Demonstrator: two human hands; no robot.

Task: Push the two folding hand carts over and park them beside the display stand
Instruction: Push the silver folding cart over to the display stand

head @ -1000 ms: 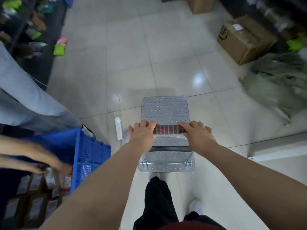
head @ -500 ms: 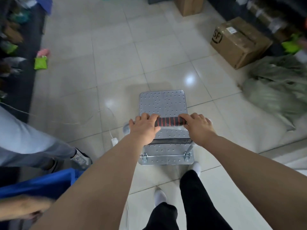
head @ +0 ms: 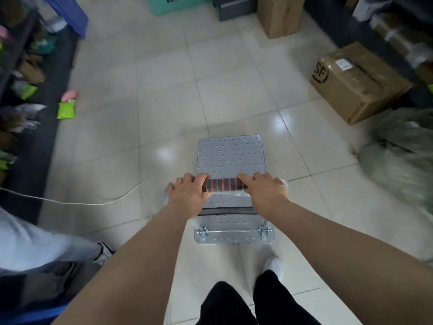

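Note:
One folding hand cart (head: 230,156) stands on the tiled floor in front of me, a silver perforated metal platform with nothing on it. Its handle (head: 223,185) has a black grip with red rings. My left hand (head: 187,195) is closed on the left end of the handle and my right hand (head: 264,192) on the right end. A second cart is not in view. My legs in black trousers show below the cart.
A shelf of goods (head: 21,85) lines the left side, with a green packet (head: 66,110) and a white cable (head: 93,202) on the floor. Cardboard boxes (head: 356,83) and a grey-green sack (head: 403,156) sit on the right. Another person's leg (head: 46,249) is at the lower left.
The cart and I have rolled forward along the aisle. The blue crate and the power strip have slid out of view behind, and boxes at the far end have come into view.

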